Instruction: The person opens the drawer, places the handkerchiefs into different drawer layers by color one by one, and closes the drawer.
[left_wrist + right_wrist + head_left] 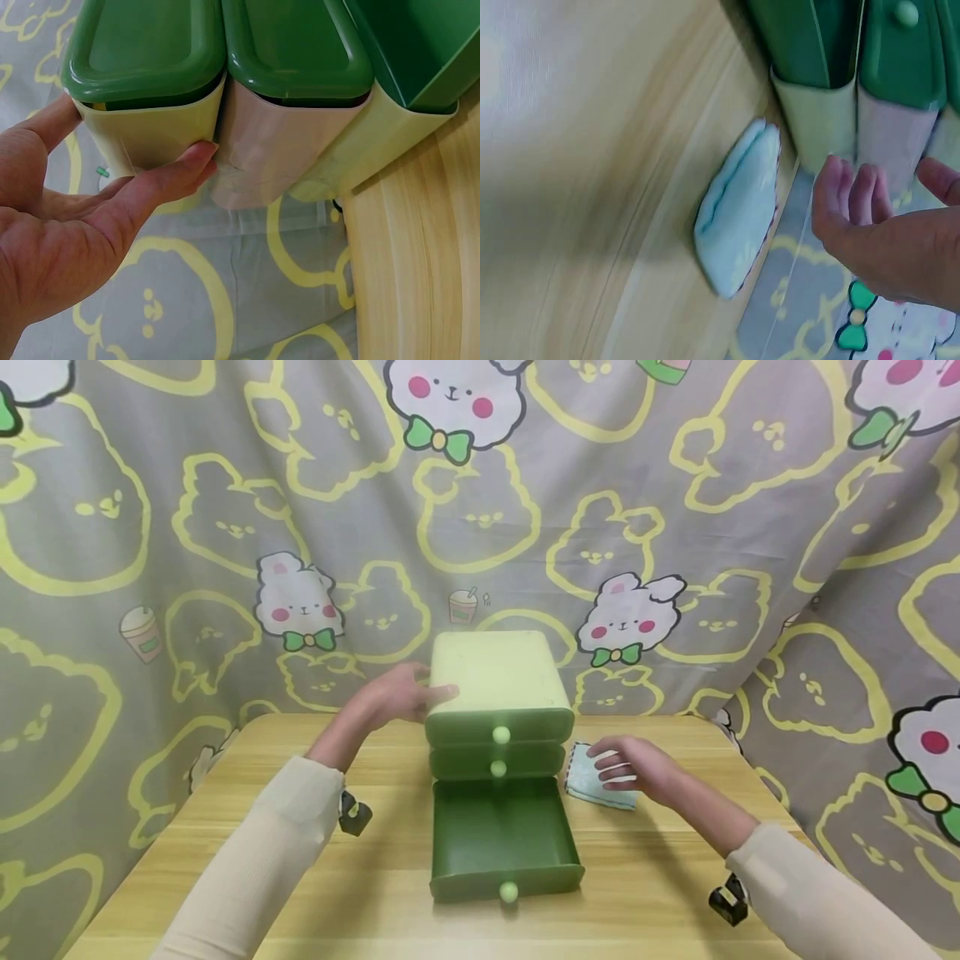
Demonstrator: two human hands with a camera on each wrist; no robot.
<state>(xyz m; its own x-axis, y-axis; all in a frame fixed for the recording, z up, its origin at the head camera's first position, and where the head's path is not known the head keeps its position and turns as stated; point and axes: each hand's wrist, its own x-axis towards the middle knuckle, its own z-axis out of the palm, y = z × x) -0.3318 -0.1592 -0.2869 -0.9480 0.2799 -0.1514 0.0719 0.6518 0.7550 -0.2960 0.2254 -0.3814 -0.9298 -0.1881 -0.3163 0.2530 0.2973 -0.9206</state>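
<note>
Drawers, three of them, stacked in a small green cabinet (495,693) that stood at the middle of the wooden table (645,893), toward its back edge. Top two drawers were shut, each with a round pale knob. Bottom drawer (498,839) was pulled out toward the person, its inside bare and dark green.

Left hand (397,693) lay against the cabinet's upper left side. Fingers straight and close together, tips touching the pale wall just under the top drawer's rim; in the left wrist view the thumb (45,120) reached to the near corner of the same wall, so the cabinet's edge sat between thumb and fingers. No curl round it, only flat contact.

Folded cloth (596,777), light blue with a dark edging, lay flat on the table just right of the cabinet, near the middle drawer's level. Right hand (630,768) was over its right part. Fingers were relaxed, slightly spread and a little bent, pointing left toward the cabinet. In the right wrist view the fingertips (844,195) showed apart from the cloth (739,210), with a gap between; whether any finger touched it could not be told from the head view.

Rabbit-print curtain (225,527) hung behind and to the sides of the table.
</note>
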